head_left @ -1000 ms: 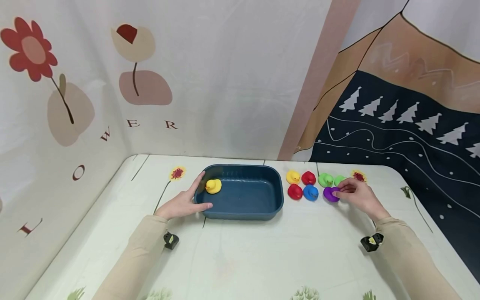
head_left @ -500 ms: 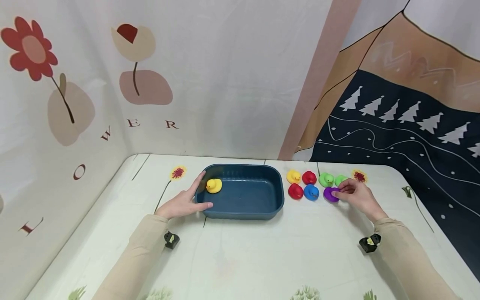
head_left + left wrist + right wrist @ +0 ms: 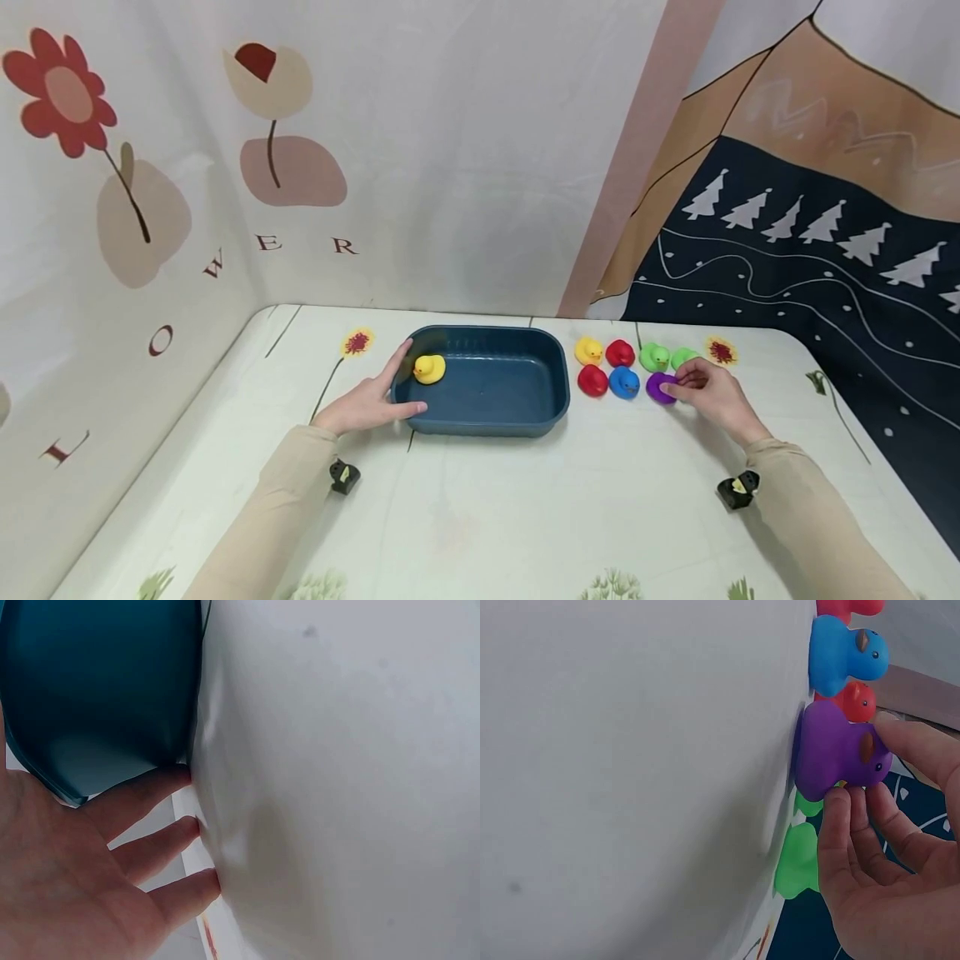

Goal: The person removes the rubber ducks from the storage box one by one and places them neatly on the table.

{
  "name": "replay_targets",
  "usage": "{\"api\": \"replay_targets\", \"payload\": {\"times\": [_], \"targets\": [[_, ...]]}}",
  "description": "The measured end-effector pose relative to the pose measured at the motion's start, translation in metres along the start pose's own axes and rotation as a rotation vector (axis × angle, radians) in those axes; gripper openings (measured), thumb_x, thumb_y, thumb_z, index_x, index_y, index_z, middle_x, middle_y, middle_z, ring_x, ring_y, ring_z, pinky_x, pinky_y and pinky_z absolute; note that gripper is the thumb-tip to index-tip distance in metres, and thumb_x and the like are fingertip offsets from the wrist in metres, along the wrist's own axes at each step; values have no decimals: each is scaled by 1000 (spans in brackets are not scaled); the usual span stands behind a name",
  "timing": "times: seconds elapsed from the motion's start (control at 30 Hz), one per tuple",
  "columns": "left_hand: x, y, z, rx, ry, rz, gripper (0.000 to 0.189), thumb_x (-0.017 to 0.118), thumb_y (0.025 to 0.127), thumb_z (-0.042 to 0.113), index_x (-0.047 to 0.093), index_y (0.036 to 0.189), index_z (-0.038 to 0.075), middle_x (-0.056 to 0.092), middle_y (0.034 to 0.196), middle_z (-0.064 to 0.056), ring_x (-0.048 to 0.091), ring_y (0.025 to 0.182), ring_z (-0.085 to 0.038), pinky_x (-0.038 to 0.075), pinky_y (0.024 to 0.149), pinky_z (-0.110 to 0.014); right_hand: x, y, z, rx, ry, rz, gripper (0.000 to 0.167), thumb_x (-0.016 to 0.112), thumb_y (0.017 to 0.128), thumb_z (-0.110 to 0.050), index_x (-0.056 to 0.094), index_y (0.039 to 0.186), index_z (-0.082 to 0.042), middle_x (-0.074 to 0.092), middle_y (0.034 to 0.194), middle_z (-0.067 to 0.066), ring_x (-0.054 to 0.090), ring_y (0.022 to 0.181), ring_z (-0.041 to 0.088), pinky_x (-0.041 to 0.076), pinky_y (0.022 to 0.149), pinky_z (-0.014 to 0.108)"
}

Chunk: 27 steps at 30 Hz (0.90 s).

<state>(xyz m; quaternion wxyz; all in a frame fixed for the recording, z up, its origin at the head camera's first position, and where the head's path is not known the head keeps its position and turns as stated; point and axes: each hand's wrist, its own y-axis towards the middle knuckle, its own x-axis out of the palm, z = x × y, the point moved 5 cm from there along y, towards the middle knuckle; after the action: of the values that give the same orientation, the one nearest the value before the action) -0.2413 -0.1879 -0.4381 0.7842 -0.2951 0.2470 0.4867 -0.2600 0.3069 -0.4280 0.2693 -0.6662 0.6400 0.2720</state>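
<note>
My right hand (image 3: pixel 712 396) pinches a purple rubber duck (image 3: pixel 827 754) between thumb and fingertips; its base is right at the tabletop. Next to it in the head view are a blue duck (image 3: pixel 624 382) and a green duck (image 3: pixel 655 357). A second green duck (image 3: pixel 684 358) is partly hidden behind the right hand. At the left end of a dark blue plastic tub (image 3: pixel 480 429), my left hand (image 3: pixel 367 407) lies with fingers spread and nearly straight, thumb over the near rim. Inside the tub, at its left end, sits a yellow duck (image 3: pixel 429 369).
Left of the blue duck are two red ducks, one front (image 3: pixel 592 381) and one back (image 3: pixel 620 353), and another yellow duck (image 3: pixel 588 351). A pale flower-printed cloth (image 3: pixel 480 517) covers the table. Printed curtains (image 3: pixel 450 167) hang close behind and at the left.
My right hand and the purple duck have shifted very slightly left relative to the other ducks. My left hand stays at the tub's end.
</note>
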Motion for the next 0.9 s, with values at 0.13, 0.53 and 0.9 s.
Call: {"api": "replay_targets", "payload": {"times": [0.13, 0.53, 0.9], "targets": [[-1, 0, 1, 1, -3, 0, 106, 68, 85, 52, -10, 154, 32, 31, 57, 1, 25, 50, -15, 23, 52, -32, 2, -2, 0, -7, 13, -12, 33, 72, 88, -18, 55, 104, 5, 60, 96, 15, 55, 88, 27, 45, 69, 24], [-2, -1, 2, -3, -8, 4, 106, 68, 85, 52, -9, 155, 32, 29, 57, 1, 25, 50, -15, 23, 52, -31, 2, -5, 1, -8, 29, -10, 34, 71, 89, -19, 55, 108, 5, 61, 99, 16, 56, 91, 27, 46, 70, 25], [1, -1, 1, -5, -9, 5, 107, 69, 85, 51, -9, 155, 31, 30, 57, 1, 26, 49, -15, 24, 51, -30, -16, -7, -13, -85, 31, 41, 34, 67, 92, -19, 57, 111, 7, 60, 105, 19, 56, 92, 26, 44, 73, 20]]}}
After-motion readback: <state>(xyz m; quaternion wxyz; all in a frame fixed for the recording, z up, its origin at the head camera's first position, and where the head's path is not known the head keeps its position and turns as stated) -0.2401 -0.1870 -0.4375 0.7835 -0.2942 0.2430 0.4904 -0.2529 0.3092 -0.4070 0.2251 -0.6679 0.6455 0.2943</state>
